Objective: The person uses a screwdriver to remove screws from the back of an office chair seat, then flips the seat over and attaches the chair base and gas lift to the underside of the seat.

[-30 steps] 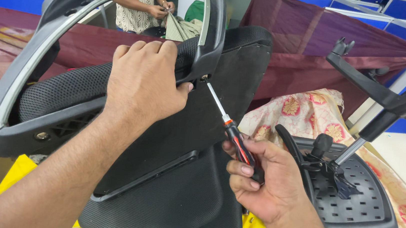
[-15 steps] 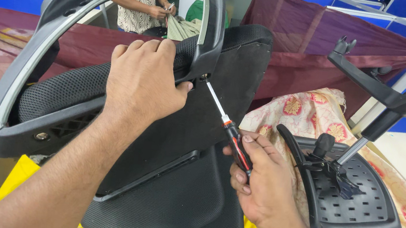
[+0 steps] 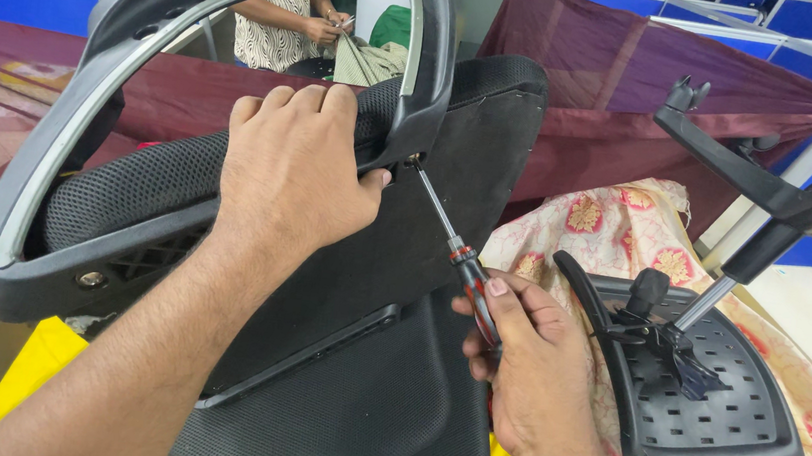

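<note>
Left hand point(image 3: 295, 181) fingers clamped over black chair frame point(image 3: 62, 252), right hand point(image 3: 537, 372) fingers wrapped around screwdriver point(image 3: 454, 253), tip at frame's right corner

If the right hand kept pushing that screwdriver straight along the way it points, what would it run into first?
The right hand aims the screwdriver up and left. Its tip already sits at a spot on the grey plastic frame, just beside the left hand, so the frame comes first.

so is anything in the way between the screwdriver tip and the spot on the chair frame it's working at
Nothing visible. The right hand holds the screwdriver, and its shaft runs clear up to the grey frame, where the tip meets it. The left hand grips the mesh backrest beside that spot, its thumb close to the shaft, not across it.
</note>
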